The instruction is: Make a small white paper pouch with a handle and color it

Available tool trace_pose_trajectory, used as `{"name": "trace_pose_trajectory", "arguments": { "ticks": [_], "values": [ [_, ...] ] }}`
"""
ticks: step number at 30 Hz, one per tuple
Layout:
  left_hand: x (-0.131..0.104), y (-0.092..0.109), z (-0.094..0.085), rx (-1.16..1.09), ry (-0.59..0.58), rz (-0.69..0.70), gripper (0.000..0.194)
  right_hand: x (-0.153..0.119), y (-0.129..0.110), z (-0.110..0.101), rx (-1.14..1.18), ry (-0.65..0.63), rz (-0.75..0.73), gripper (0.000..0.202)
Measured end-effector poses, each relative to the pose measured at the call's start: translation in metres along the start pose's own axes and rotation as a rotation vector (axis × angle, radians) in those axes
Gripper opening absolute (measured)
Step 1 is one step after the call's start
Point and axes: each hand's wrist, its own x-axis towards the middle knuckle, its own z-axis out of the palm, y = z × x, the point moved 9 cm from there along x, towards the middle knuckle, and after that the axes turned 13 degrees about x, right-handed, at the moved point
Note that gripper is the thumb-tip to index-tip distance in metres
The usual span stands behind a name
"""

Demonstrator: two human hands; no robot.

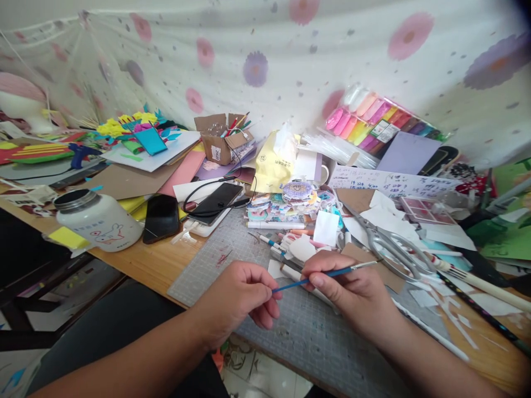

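Note:
A thin blue paintbrush [292,284] spans the gap between my two hands, above the near edge of a grey cutting mat [244,249]. My left hand [244,298] pinches its tapered handle end between thumb and fingertips. Farther along, my right hand [348,287] grips the brush between thumb and fingers, with the metal ferrule and tip sticking out to the right. Behind my right hand lie pens, paper scraps and a small white paper square [326,228]. Large grey scissors [384,243] rest on scraps to its right.
A white wide-mouthed bottle [102,221] stands at the left table edge, next to a black phone [161,218]. Behind are another phone [218,202] with a cable, a stack of paper cutouts [296,202], a cardboard box [224,138] of pencils and a coloured clay pack [381,121].

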Motion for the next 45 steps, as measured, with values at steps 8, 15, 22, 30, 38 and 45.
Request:
{"name": "trace_pose_trajectory", "arguments": {
  "ticks": [8,15,22,30,38,45],
  "values": [
    [0.0,0.002,-0.002,0.021,0.036,0.002,0.016,0.0,0.001,0.0,0.021,0.01,-0.007,0.008],
    [-0.002,0.006,-0.001,0.039,0.029,0.006,0.009,-0.001,0.002,-0.001,0.01,0.011,-0.002,0.008],
    [-0.001,0.007,-0.003,0.087,0.075,0.011,0.014,-0.005,-0.002,0.003,0.021,0.015,-0.049,0.006],
    [-0.003,0.005,0.0,-0.084,0.008,0.053,0.014,0.0,0.015,-0.005,0.163,0.054,0.081,0.012],
    [-0.004,0.003,-0.001,-0.057,0.035,0.004,0.01,-0.002,0.026,-0.006,0.268,0.088,0.159,0.01],
    [0.002,0.001,0.001,-0.011,0.039,-0.033,0.013,-0.005,0.007,-0.005,0.001,0.084,0.067,0.008]
  ]
}}
